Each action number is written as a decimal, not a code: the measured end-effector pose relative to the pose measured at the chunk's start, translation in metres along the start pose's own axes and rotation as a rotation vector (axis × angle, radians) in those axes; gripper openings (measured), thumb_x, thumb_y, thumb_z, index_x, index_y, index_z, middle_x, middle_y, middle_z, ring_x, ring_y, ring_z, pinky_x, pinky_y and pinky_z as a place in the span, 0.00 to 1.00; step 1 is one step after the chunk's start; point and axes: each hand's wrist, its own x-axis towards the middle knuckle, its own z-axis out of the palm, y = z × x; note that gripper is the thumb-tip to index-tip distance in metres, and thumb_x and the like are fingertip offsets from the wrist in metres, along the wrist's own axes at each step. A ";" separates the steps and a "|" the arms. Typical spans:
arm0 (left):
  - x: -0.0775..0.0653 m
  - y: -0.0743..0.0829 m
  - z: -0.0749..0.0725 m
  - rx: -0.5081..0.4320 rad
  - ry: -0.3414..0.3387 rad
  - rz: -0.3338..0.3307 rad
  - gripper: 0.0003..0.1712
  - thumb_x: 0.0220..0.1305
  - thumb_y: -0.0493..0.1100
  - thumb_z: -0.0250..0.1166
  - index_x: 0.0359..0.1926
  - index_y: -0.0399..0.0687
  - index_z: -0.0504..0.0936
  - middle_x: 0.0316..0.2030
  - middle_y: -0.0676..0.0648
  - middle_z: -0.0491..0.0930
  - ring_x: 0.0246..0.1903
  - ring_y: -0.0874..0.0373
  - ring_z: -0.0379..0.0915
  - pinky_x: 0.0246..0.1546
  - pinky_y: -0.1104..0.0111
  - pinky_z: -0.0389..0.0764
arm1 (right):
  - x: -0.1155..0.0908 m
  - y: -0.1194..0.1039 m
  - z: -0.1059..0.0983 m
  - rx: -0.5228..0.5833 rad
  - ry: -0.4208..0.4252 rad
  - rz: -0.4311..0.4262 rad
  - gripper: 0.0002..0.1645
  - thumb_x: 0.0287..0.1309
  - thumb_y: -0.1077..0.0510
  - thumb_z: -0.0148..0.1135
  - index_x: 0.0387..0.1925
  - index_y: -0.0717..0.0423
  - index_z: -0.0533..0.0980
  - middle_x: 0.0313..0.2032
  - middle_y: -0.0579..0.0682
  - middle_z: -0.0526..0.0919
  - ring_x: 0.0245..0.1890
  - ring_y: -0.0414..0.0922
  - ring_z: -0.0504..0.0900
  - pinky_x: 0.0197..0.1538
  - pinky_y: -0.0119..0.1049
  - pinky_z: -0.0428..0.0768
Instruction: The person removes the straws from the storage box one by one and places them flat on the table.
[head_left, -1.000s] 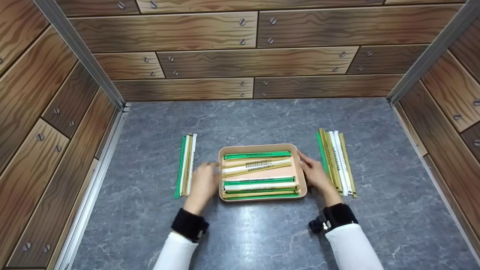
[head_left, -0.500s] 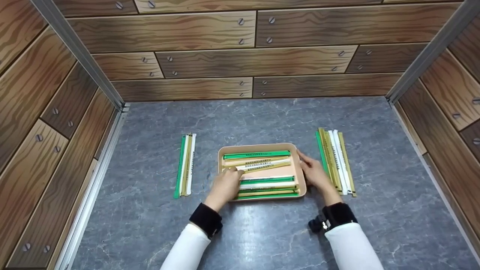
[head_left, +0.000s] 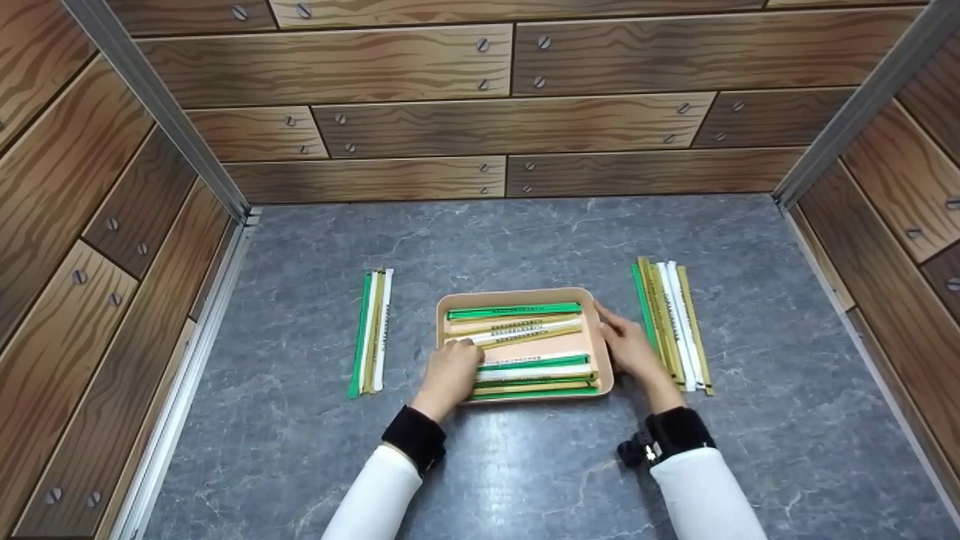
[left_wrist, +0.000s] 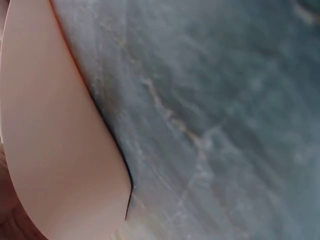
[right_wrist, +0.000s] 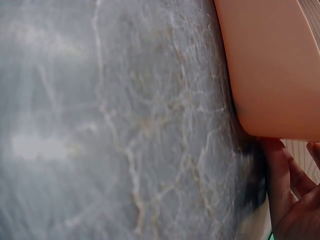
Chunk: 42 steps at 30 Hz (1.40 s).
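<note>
Surface [head_left: 262, 427] is grey, marbled with pale veins, bright glare patch [head_left: 491, 461] on its near half. Back wall [head_left: 420, 124] stands behind the surface, left wall [head_left: 45, 315] and right wall [head_left: 892, 217] on either side of it, all in brown wood-plank pattern with screw heads. Grey left post [head_left: 159, 112] and right post [head_left: 851, 112] rise at its far corners; pale rail [head_left: 184, 375] runs along its left edge.

The gray, pale-veined tabletop [head_left: 517, 240] is carrying a shallow peach tray [head_left: 536, 349]. A row of green, white and gold sticks [head_left: 376, 330] is lying left of the tray; a wider row of similarly colored sticks [head_left: 670, 326] is lying right of it, leaning slightly.
</note>
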 end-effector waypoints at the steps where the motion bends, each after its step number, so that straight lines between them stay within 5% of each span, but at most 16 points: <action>1: 0.000 0.000 0.000 0.003 -0.005 -0.003 0.08 0.57 0.36 0.64 0.22 0.50 0.83 0.29 0.47 0.81 0.30 0.49 0.79 0.28 0.55 0.80 | 0.000 0.000 0.000 0.005 0.001 0.007 0.28 0.74 0.60 0.48 0.72 0.53 0.61 0.67 0.67 0.63 0.67 0.60 0.63 0.64 0.53 0.66; 12: 0.000 -0.002 -0.002 -0.030 -0.007 0.000 0.08 0.55 0.33 0.64 0.23 0.49 0.84 0.27 0.48 0.80 0.27 0.49 0.78 0.25 0.56 0.78 | 0.000 0.000 0.001 0.019 0.004 0.038 0.28 0.74 0.60 0.48 0.72 0.52 0.62 0.67 0.66 0.64 0.66 0.57 0.64 0.64 0.51 0.65; 19: -0.004 -0.007 -0.014 -0.133 0.072 -0.035 0.09 0.60 0.32 0.63 0.37 0.46 0.87 0.31 0.47 0.82 0.27 0.47 0.80 0.26 0.55 0.79 | 0.002 0.001 0.001 -0.007 0.015 0.004 0.27 0.73 0.61 0.48 0.71 0.53 0.63 0.66 0.66 0.64 0.67 0.59 0.63 0.66 0.52 0.63; 25: -0.014 -0.020 -0.029 -0.251 0.149 -0.131 0.17 0.60 0.29 0.63 0.51 0.42 0.84 0.39 0.42 0.82 0.31 0.43 0.81 0.28 0.54 0.81 | 0.001 0.001 0.001 -0.005 0.012 -0.012 0.28 0.73 0.61 0.49 0.72 0.55 0.62 0.66 0.68 0.64 0.66 0.60 0.64 0.64 0.54 0.65; 32: -0.027 -0.050 -0.045 -0.352 0.338 -0.249 0.21 0.56 0.28 0.65 0.53 0.34 0.81 0.41 0.35 0.83 0.39 0.41 0.81 0.39 0.53 0.82 | -0.001 0.000 0.000 0.012 -0.008 -0.008 0.28 0.74 0.59 0.47 0.72 0.54 0.61 0.67 0.68 0.63 0.67 0.61 0.62 0.65 0.53 0.64; 36: -0.035 -0.067 -0.050 -0.388 0.353 -0.348 0.23 0.55 0.25 0.62 0.54 0.33 0.80 0.44 0.33 0.82 0.43 0.38 0.80 0.42 0.50 0.80 | -0.001 -0.001 -0.001 0.041 -0.022 0.020 0.28 0.75 0.59 0.47 0.73 0.52 0.61 0.68 0.67 0.62 0.67 0.60 0.62 0.65 0.52 0.65; 42: -0.048 -0.088 -0.046 -0.378 0.305 -0.487 0.22 0.58 0.26 0.59 0.54 0.35 0.81 0.40 0.32 0.83 0.38 0.34 0.80 0.35 0.45 0.78 | -0.001 -0.001 -0.001 0.035 -0.023 0.042 0.28 0.75 0.58 0.46 0.74 0.50 0.60 0.69 0.66 0.61 0.68 0.59 0.62 0.64 0.52 0.66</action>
